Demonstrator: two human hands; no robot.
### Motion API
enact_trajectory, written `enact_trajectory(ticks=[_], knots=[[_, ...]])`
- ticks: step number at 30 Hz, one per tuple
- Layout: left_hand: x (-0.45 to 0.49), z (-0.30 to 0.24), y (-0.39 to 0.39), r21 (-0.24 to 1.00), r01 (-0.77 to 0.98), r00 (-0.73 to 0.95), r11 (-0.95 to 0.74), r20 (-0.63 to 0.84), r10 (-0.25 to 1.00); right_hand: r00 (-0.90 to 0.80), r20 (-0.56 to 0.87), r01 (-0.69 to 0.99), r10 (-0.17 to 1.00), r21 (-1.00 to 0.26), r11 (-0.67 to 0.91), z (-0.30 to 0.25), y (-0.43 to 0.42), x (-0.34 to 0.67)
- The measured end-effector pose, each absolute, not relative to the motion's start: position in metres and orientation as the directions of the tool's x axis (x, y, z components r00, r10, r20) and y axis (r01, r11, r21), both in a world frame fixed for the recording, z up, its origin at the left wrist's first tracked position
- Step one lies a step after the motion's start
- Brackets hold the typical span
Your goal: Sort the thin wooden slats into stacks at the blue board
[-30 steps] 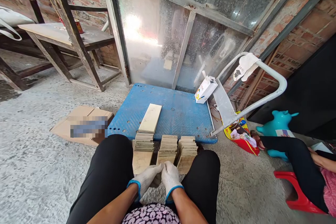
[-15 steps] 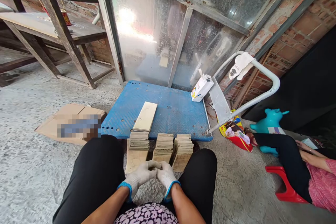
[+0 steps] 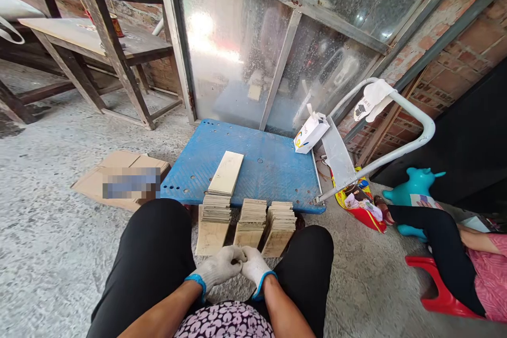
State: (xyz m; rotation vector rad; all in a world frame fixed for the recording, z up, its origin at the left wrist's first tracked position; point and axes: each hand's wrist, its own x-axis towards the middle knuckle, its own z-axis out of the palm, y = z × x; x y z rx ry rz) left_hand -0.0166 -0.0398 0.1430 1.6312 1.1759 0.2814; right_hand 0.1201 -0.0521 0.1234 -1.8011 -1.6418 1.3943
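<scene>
The person sits low with both knees apart, in black trousers. The left hand (image 3: pixel 219 269) and the right hand (image 3: pixel 254 269) both wear white knit gloves with blue cuffs. The two hands meet between the knees, fingers curled and pressed against each other. They hold nothing that can be seen.

Just in front of the hands stand three stacks of thin wooden boards. The left stack (image 3: pixel 216 210) is the tallest, the middle stack (image 3: pixel 252 215) is next to it, and the right stack (image 3: pixel 280 221) leans a little to the side. The stacks sit on the ground at the near edge of a blue cart deck (image 3: pixel 273 166). One loose board (image 3: pixel 226 173) lies flat on the blue deck, just behind the left stack.

The cart's white handle (image 3: pixel 420 116) is folded down to the right, and a white glove (image 3: pixel 370 99) with a dark mark hangs on it. A small white box (image 3: pixel 311 133) with a round coloured logo sits at the far right corner of the deck. Its writing is too small to read.

A flat cardboard box (image 3: pixel 119 179) lies on the floor to the left; its label is blurred. To the right, another person sits on a red stool (image 3: pixel 439 288), near a teal toy animal (image 3: pixel 415 190).
</scene>
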Motion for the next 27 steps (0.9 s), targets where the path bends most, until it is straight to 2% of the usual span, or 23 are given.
enact_trajectory(ticks=[7,10,15,22,27], knots=[[-0.015,0.139,-0.042,0.827,0.560,0.510,-0.046,-0.301,0.806,-0.193,-0.388,0.508,0.901,-0.825,-0.247,0.127,-0.055,0.120],[-0.013,0.140,-0.039,0.849,0.528,0.533,-0.008,-0.324,0.782,-0.172,-0.383,0.494,0.908,-0.831,-0.257,0.126,-0.055,0.119],[-0.015,0.145,-0.036,0.903,0.426,0.622,0.052,-0.333,0.709,-0.231,-0.394,0.390,0.890,-0.875,-0.286,0.127,-0.056,0.115],[-0.015,0.156,-0.031,0.899,0.378,0.463,0.223,-0.392,0.795,-0.054,-0.549,0.366,0.834,-0.788,-0.495,0.120,-0.050,0.122],[-0.014,0.167,-0.031,0.858,0.501,0.476,0.112,-0.382,0.793,-0.061,-0.517,0.416,0.854,-0.791,-0.449,0.118,-0.048,0.126]])
